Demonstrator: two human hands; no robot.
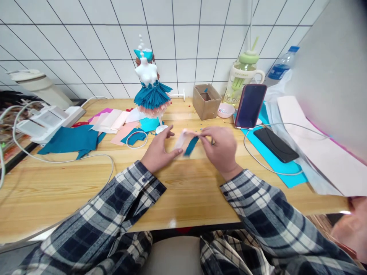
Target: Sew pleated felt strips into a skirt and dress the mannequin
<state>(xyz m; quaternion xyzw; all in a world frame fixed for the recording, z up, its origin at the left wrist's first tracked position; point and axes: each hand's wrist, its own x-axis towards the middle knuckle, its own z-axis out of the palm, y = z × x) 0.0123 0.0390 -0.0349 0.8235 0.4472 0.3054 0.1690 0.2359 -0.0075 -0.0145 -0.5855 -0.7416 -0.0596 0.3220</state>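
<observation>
Right hand (220, 147) pinches one end of a pale pink strip (183, 138) and a dark teal strip (191, 146), both blurred, above the wood table (183, 191). Left hand (160, 151) is wide, thumb and fingers apart, thumb at the pale end; contact unclear from blur. Dress form (146, 73) in a teal pleated skirt (151, 95) stands upright behind the hands. Cardboard box (210, 109) sits right of it, pink bowl (226, 110) just beside the box. Upright phone (250, 107) is further right; black phone (275, 144) lies on cyan sheet (289, 175). Teal pieces (70, 140) lie left.
</observation>
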